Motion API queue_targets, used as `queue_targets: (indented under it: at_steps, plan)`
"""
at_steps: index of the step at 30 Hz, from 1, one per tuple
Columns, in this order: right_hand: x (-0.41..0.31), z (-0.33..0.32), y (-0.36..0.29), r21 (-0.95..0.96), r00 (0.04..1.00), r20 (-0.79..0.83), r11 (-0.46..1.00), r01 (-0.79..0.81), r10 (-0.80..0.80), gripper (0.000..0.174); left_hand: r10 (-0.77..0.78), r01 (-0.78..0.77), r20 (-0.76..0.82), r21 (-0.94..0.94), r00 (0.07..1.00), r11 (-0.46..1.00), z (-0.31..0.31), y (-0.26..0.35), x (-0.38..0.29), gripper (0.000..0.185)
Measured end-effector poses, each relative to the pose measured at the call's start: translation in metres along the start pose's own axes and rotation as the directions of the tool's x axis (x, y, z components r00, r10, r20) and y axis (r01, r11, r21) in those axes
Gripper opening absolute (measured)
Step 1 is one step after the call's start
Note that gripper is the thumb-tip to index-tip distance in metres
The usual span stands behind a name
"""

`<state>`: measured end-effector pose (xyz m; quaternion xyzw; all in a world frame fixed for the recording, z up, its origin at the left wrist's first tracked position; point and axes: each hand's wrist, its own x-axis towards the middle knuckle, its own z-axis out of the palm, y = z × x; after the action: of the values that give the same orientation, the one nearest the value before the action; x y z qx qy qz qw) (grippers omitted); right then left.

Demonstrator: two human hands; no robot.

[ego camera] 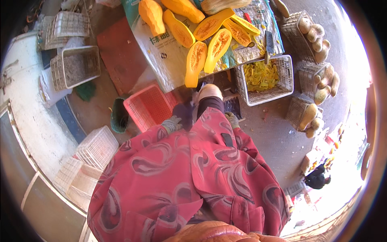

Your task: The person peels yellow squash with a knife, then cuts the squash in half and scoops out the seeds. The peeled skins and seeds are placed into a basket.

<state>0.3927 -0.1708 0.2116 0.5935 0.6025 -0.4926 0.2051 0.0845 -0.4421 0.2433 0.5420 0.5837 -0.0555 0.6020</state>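
My left hand (171, 124), in a grey knit glove, hangs beside my dark trouser leg, near a red plastic crate (151, 107). My right hand (232, 119), gloved too, is partly hidden by my sleeve at my other side. Whether either holds anything is not visible. Before me a table covered with printed plastic sheeting (164, 68) bears halved squashes (196, 59) with seedy flesh facing up, and peeled squashes (152, 16). A cleaver (269, 42) lies at the right edge, its handle jutting over. Further back is a red handle (248, 17).
Below the table's right edge stands a white crate (270, 101) with yellow peelings (260, 75). Crates of unpeeled squashes (310, 116) line the right side. At left are a pale crate (75, 68), a dark green bin (118, 116) and more white crates (97, 146).
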Motion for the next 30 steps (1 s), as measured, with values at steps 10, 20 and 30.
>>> queue_targets:
  at_steps: [10, 20, 30]
  plan:
    - [0.068, -0.091, -0.048, -0.225, 0.990, -0.102, 0.967, -0.117, 0.096, 0.042, -0.311, 0.273, -0.254, -0.174, 0.916, 0.946, -0.040, 0.064, 0.054, 0.055]
    - [0.124, -0.142, -0.091, -0.523, 0.975, 0.097, 0.824, 0.219, -0.198, 0.058, -0.406, 0.404, 0.098, -0.454, 0.909, 0.794, -0.042, 0.116, 0.280, 0.071]
    - [0.144, -0.156, -0.104, -0.423, 0.929, 0.072, 0.832, 0.358, -0.363, 0.060, -0.145, 0.250, 0.229, -0.538, 0.962, 0.805, 0.019, 0.055, 0.395, 0.045]
